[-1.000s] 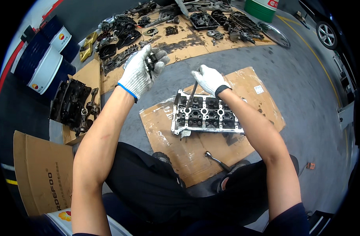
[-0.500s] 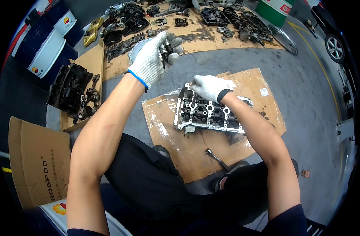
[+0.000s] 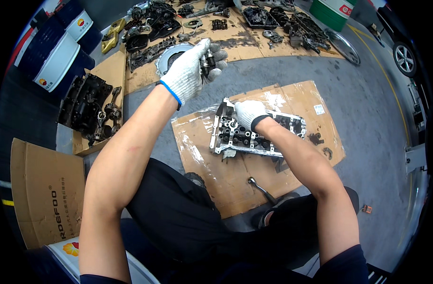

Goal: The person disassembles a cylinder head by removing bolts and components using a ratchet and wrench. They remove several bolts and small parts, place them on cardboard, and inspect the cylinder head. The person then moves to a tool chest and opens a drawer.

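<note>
The step in hand appears to be close work in the cylinder head (image 3: 242, 140), which lies on the flattened cardboard (image 3: 202, 156). The gloved right hand (image 3: 250, 115) is over its far left part, fingers curled; whether they grip anything is hidden. Held up far left of it, the left hand (image 3: 188, 71) has its fingers half-closed around small dark cylindrical parts (image 3: 206, 64). The next move seems to call for careful alignment with the head's narrow openings.

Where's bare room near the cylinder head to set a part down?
Bare: the cardboard sheet between cylinder head and socket wrench; grey floor between that sheet and the yellow line. Crowded: much of the far cardboard, strewn with engine parts.
</note>
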The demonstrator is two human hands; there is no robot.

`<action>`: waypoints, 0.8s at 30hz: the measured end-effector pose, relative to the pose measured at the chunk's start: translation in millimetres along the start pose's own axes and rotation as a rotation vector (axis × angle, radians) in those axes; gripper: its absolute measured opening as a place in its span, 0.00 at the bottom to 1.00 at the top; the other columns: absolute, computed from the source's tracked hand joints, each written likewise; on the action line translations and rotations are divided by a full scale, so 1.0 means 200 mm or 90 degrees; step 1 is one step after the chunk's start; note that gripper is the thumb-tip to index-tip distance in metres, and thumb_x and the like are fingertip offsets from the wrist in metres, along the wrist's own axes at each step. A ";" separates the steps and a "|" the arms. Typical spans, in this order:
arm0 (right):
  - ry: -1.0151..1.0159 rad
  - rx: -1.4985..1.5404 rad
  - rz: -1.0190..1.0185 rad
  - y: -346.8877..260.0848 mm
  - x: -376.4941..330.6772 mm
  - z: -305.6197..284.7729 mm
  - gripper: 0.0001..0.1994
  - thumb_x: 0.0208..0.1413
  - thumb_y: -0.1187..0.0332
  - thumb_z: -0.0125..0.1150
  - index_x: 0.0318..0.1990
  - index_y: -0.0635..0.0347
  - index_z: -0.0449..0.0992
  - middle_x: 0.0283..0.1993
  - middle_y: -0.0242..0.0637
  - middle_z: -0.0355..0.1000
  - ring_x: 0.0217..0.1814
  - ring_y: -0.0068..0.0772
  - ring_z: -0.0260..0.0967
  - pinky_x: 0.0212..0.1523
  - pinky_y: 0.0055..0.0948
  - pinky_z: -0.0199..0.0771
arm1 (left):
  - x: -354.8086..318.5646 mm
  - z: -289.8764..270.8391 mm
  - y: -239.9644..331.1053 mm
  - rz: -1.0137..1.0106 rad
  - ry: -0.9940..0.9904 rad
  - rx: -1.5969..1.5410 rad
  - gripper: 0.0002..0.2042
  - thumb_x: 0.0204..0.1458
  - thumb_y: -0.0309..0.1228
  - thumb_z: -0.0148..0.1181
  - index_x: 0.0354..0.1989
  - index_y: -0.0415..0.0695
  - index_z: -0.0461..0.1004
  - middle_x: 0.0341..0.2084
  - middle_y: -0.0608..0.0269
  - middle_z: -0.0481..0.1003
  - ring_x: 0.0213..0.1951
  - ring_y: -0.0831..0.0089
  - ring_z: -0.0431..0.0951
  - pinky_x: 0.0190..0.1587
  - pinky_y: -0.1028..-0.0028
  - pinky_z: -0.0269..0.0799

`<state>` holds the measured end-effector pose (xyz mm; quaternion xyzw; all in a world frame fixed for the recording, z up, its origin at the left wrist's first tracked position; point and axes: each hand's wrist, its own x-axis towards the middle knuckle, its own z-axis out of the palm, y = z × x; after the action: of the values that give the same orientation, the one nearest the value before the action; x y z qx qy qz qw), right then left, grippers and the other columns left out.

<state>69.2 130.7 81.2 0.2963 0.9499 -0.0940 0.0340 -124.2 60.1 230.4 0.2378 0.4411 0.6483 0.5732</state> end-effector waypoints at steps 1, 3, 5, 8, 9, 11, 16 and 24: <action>0.010 0.003 -0.022 0.00 0.00 0.00 0.12 0.60 0.61 0.57 0.42 0.60 0.79 0.34 0.50 0.80 0.38 0.55 0.79 0.38 0.51 0.77 | 0.00 0.00 0.00 -0.002 0.003 0.006 0.15 0.68 0.42 0.51 0.46 0.42 0.72 0.39 0.55 0.80 0.33 0.67 0.82 0.24 0.76 0.81; -0.036 -0.047 -0.072 -0.03 0.00 -0.02 0.10 0.59 0.68 0.55 0.42 0.60 0.80 0.41 0.48 0.81 0.46 0.50 0.80 0.44 0.46 0.79 | -0.01 0.02 0.00 -0.004 0.010 0.024 0.15 0.68 0.43 0.51 0.46 0.42 0.73 0.40 0.55 0.81 0.33 0.67 0.82 0.25 0.76 0.80; -0.024 -0.107 -0.166 -0.02 0.00 -0.04 0.10 0.57 0.72 0.56 0.43 0.58 0.80 0.41 0.48 0.80 0.48 0.50 0.79 0.46 0.46 0.78 | -0.02 0.03 0.00 -0.002 0.020 0.055 0.15 0.68 0.43 0.51 0.46 0.42 0.73 0.41 0.55 0.81 0.34 0.67 0.83 0.25 0.76 0.81; -0.001 -0.056 -0.120 0.00 0.00 -0.01 0.10 0.55 0.71 0.58 0.43 0.58 0.80 0.41 0.47 0.80 0.48 0.50 0.79 0.46 0.46 0.78 | -0.02 0.02 -0.01 -0.006 0.012 0.061 0.15 0.68 0.43 0.51 0.46 0.43 0.74 0.41 0.56 0.82 0.35 0.68 0.83 0.26 0.78 0.81; 0.003 -0.028 -0.099 0.00 0.00 -0.02 0.10 0.55 0.71 0.58 0.43 0.58 0.80 0.41 0.47 0.81 0.48 0.51 0.79 0.46 0.46 0.79 | -0.01 0.01 -0.01 -0.008 0.007 0.059 0.15 0.68 0.43 0.51 0.46 0.43 0.74 0.41 0.56 0.82 0.35 0.68 0.83 0.26 0.78 0.81; -0.046 -0.006 -0.005 -0.01 0.00 -0.03 0.11 0.58 0.68 0.58 0.45 0.60 0.80 0.41 0.48 0.81 0.44 0.52 0.80 0.43 0.48 0.79 | -0.01 0.00 -0.02 -0.017 0.018 0.057 0.15 0.68 0.42 0.51 0.46 0.43 0.74 0.41 0.56 0.82 0.35 0.69 0.83 0.26 0.78 0.81; -0.062 -0.036 -0.028 0.00 0.00 -0.03 0.12 0.59 0.68 0.57 0.47 0.61 0.80 0.41 0.48 0.81 0.43 0.51 0.80 0.42 0.49 0.79 | 0.01 -0.01 -0.02 -0.021 0.038 0.083 0.13 0.68 0.41 0.52 0.47 0.44 0.74 0.41 0.58 0.82 0.36 0.69 0.83 0.27 0.78 0.81; -0.061 -0.003 0.005 -0.03 -0.02 -0.06 0.13 0.62 0.65 0.55 0.48 0.60 0.80 0.42 0.49 0.81 0.45 0.53 0.80 0.42 0.49 0.79 | 0.02 -0.02 -0.03 -0.038 0.033 0.081 0.12 0.67 0.38 0.53 0.49 0.43 0.74 0.42 0.58 0.81 0.39 0.69 0.83 0.30 0.77 0.82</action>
<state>68.6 127.0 93.9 0.2954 0.9461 -0.1057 0.0810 -124.8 61.7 221.7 0.2440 0.5030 0.6075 0.5643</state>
